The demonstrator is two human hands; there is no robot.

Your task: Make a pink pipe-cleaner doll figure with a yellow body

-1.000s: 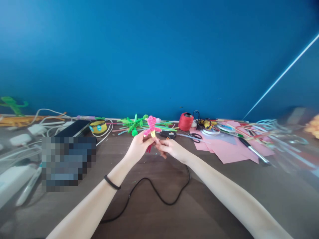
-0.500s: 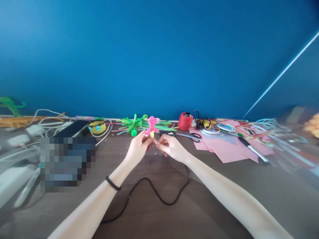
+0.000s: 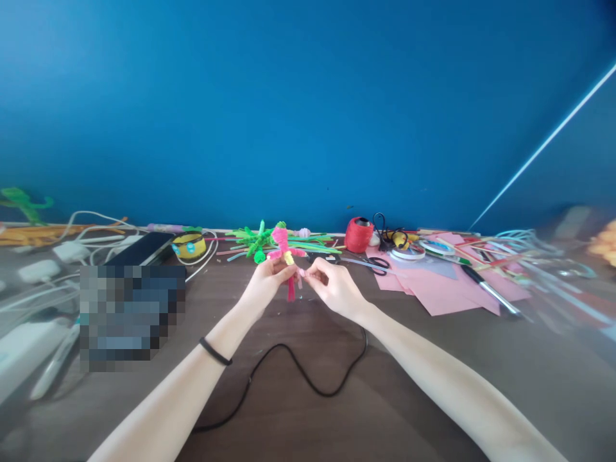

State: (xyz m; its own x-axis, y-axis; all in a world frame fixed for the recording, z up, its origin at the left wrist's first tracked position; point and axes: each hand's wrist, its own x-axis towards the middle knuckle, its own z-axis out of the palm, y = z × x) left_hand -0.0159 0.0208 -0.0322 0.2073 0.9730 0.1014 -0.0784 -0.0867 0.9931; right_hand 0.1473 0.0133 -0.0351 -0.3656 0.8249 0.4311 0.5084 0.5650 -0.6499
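A pink pipe-cleaner figure [image 3: 280, 237] with a yellow band round its middle is held up above the table. My left hand [image 3: 262, 282] is closed on its body, and deep pink ends hang down below the fingers. With thumb and fingertips my right hand [image 3: 335, 287] pinches a small pale pink piece [image 3: 302, 273] close beside the figure's lower part. Whether that piece is joined to the figure I cannot tell. Just behind my left hand lies a green pipe-cleaner figure [image 3: 260, 239] on a bundle of green pipe cleaners [image 3: 315, 244].
At the back stand a red thread spool [image 3: 359, 235] and a yellow tape roll [image 3: 188, 246]. Scissors [image 3: 378, 263], pink paper sheets [image 3: 433, 295] and a pen [image 3: 488, 289] lie at right. White chargers and cables [image 3: 72, 250] sit at left. A black cord [image 3: 308, 378] crosses the front.
The pink figure has tilted and shifted slightly left in my left hand, so its hanging deep pink ends now show. My right hand stays close beside it, pinching the pale pink piece.
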